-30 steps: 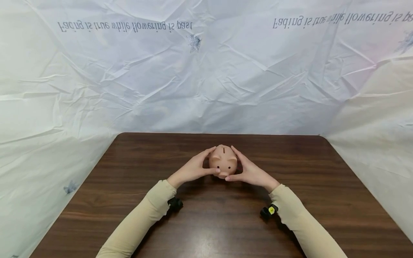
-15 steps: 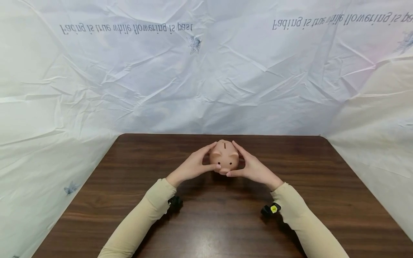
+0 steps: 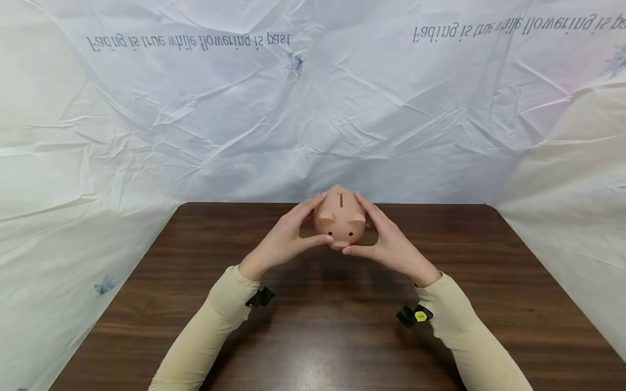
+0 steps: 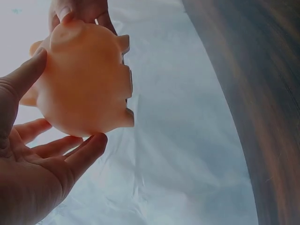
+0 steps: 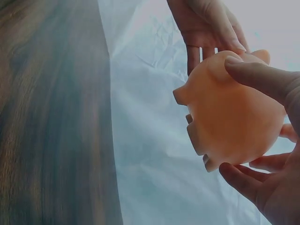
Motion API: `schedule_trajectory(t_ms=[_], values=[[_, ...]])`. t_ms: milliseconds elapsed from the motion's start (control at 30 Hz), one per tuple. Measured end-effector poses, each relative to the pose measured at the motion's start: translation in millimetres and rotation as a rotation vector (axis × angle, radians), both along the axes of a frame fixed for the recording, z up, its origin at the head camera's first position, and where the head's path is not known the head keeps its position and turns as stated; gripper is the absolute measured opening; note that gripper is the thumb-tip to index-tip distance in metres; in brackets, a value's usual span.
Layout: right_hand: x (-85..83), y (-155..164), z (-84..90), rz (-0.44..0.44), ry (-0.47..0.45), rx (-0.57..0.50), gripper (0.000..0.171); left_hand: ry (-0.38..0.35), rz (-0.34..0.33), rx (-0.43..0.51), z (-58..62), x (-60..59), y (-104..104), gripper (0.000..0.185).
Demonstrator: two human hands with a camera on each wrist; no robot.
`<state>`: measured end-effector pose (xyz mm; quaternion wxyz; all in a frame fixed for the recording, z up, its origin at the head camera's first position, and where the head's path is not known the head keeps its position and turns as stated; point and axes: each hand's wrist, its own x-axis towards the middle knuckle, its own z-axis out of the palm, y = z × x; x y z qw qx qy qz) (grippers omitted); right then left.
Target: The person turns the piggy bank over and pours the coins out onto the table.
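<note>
Left hand [image 3: 283,241] & right hand [image 3: 391,247] cup the pig [image 3: 340,217] between them, one per side, fingers curved round its flanks, thumbs meeting under the snout. Pig's up off the table [image 3: 195,282], held in the air over the far-middle part, snout twd the person, coin slot on top. In the left wrist view the left hand [image 4: 33,178] has fingertips under the pig [image 4: 79,89] w/ the thumb against its side; its short legs stick out to the right, clear of any surface. Right wrist view: same deal mirrored, right hand [image 5: 267,140] w/ thumb laid over the pig [image 5: 229,112], fingers below it, the other hand's fingers [image 5: 206,28] showing behind.

Both arms in beige sleeves [image 3: 215,326]; small black cams strapped at each wrist, the right one [image 3: 413,315] w/ a yellow dot. Table is dark wood grain, rounded far corners. Behind & to both sides hangs crinkled white sheet [image 3: 313,108] w/ mirrored print along the top.
</note>
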<state>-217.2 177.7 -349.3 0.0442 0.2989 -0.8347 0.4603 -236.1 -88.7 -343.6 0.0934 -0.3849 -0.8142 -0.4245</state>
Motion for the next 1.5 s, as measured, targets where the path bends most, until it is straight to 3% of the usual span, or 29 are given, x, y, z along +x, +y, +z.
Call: schedule_trajectory(t_ms=[333, 700, 800, 1033, 1167, 1500], values=[[6.8, 0, 4.8, -0.004, 0.086, 0.028, 0.111, 0.062, 0.002, 0.057, 2.0, 2.0, 1, 0.086], [11.5, 0, 9.7, 0.041, 0.163, 0.110, 0.121, 0.036, 0.086, 0.055, 10.1, 8.5, 1, 0.074], [13.1, 0, 11.0, 0.040, 0.157, 0.095, 0.116, 0.004, 0.107, 0.055, 11.3, 9.9, 1, 0.070], [15.8, -3, 12.6, -0.017, 0.159, -0.008, 0.103, -0.163, 0.118, 0.108, 14.8, 12.9, 4, 0.055], [17.0, -3, 15.3, -0.061, 0.159, -0.045, 0.096, -0.216, 0.115, 0.104, 16.1, 14.1, 6, 0.056], [17.4, -2, 13.3, -0.102, -0.055, -0.127, 0.078, -0.309, -0.001, 0.105, 11.3, 17.7, 2, 0.067]])
